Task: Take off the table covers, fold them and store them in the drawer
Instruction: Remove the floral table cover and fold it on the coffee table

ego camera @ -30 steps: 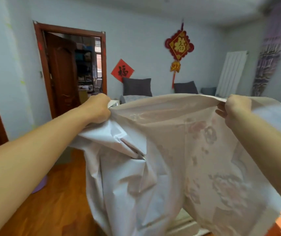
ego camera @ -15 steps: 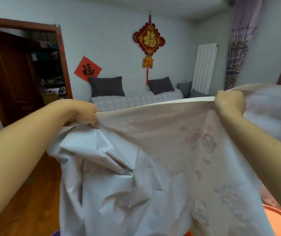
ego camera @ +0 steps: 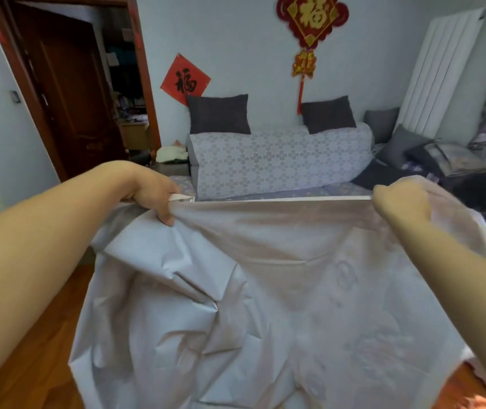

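A pale grey-white table cover (ego camera: pixel 250 305) with a faint flower print hangs in the air in front of me, creased on its left side. My left hand (ego camera: pixel 153 193) is closed on its top edge at the left. My right hand (ego camera: pixel 401 205) is closed on the same edge at the right. The edge between them is pulled straight and level. The cloth hangs down past the bottom of the view and hides whatever is below it. No drawer is visible.
A sofa (ego camera: pixel 280 160) with a patterned grey cover and dark cushions stands ahead against the wall. An open dark wooden door (ego camera: pixel 70 93) is at the left. Wooden floor (ego camera: pixel 38 358) shows at lower left. A white radiator (ego camera: pixel 439 69) and cluttered items are at right.
Both hands have lowered with the cover, and its top edge has been drawn straight and taut. My view has turned right and down, so the sofa now shows above the cloth.
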